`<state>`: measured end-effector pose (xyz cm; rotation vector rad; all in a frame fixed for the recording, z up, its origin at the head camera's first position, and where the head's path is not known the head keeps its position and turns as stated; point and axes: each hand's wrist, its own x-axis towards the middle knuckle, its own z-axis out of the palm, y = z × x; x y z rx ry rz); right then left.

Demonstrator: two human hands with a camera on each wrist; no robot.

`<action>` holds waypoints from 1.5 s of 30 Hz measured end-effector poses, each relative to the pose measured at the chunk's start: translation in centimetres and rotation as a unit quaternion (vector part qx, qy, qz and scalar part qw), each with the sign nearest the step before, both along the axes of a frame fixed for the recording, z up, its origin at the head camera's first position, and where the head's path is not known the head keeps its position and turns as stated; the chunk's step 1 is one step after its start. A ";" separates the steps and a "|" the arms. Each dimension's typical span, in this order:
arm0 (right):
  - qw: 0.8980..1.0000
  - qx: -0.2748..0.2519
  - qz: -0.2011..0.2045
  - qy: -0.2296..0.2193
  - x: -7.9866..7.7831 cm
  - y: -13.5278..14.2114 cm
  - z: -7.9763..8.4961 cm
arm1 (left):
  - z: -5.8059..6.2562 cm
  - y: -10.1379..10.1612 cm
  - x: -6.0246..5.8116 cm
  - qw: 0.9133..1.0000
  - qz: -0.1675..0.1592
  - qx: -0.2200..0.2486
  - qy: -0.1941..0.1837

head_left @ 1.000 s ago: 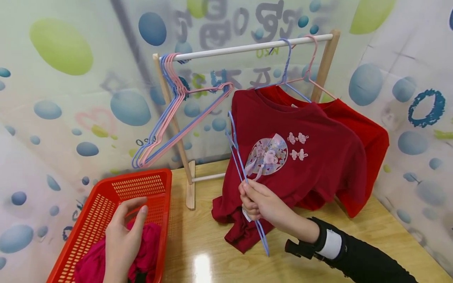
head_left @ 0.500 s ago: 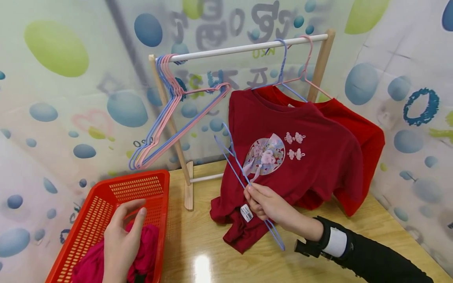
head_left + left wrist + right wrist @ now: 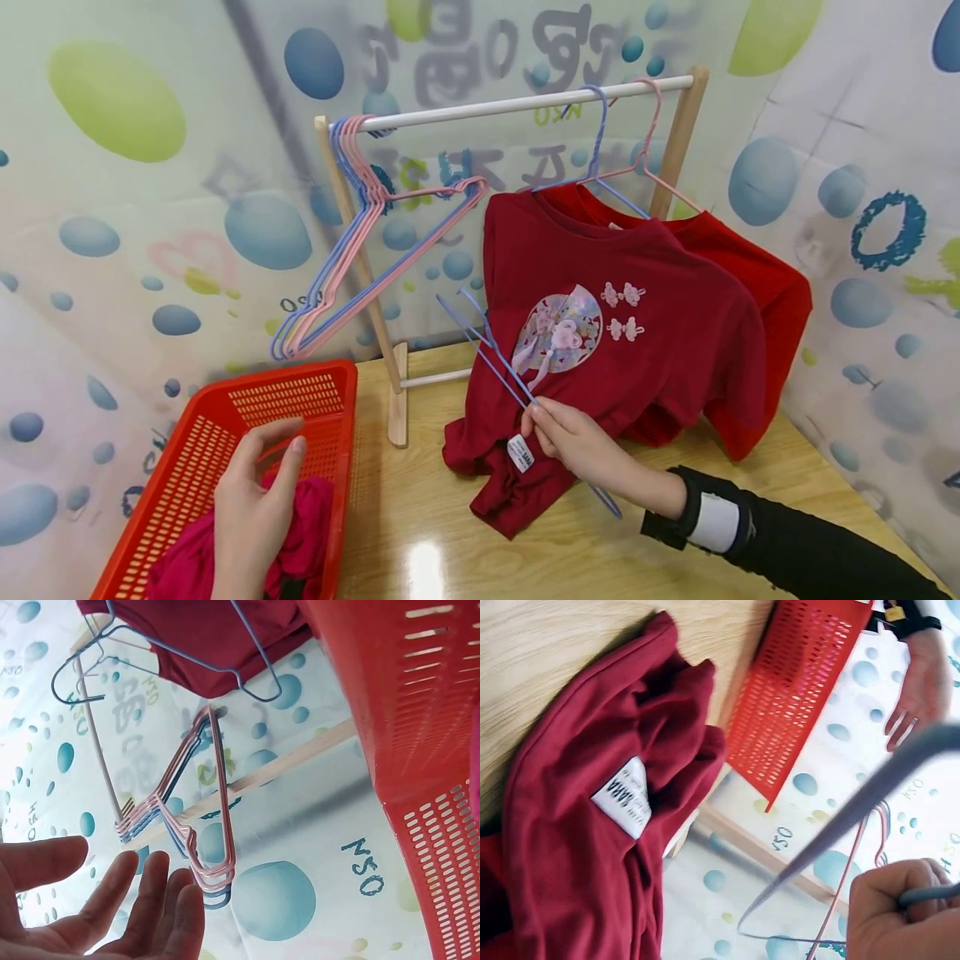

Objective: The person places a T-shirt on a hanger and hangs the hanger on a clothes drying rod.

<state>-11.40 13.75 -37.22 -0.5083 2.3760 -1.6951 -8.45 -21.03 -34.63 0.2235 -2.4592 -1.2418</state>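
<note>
In the head view, my right hand [image 3: 577, 446] grips a blue clothes hanger [image 3: 489, 338], which slants in front of a dark red T-shirt [image 3: 675, 292]. The right wrist view has fingers curled round the hanger's wire [image 3: 847, 816], with the shirt's white label [image 3: 626, 799] nearby. Over the red basket [image 3: 347, 467] hovers my left hand [image 3: 251, 517], its fingers loosely bent and holding nothing. Crumpled magenta cloth [image 3: 183, 558] lies in the basket below it. The T-shirt hangs on a blue hanger, in front of a brighter red garment [image 3: 783, 292] on a pink one.
A small clothes rack with a white rod [image 3: 480, 109] and wooden posts [image 3: 678, 142] stands on the wooden table [image 3: 397, 517]. Several pink and blue hangers [image 3: 367, 221] are bunched at its left end. A patterned curtain [image 3: 150, 333] closes off the back.
My right hand has tilted the blue hanger further, its upper end dropping toward the left and its lower end swinging right. The left hand has stayed over the basket.
</note>
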 end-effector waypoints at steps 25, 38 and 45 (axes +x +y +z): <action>0.983 0.102 -0.091 0.120 -0.4 3.4 -1.2 | 0.2 -0.7 0.2 1.000 0.004 -0.020 0.004; 0.978 0.117 -0.113 0.127 -0.2 4.1 -1.4 | 1.8 -2.0 0.8 0.997 0.027 -0.067 0.006; 0.977 0.127 -0.114 0.130 0.8 4.3 -1.6 | 3.4 -3.8 0.8 0.989 0.033 -0.129 0.059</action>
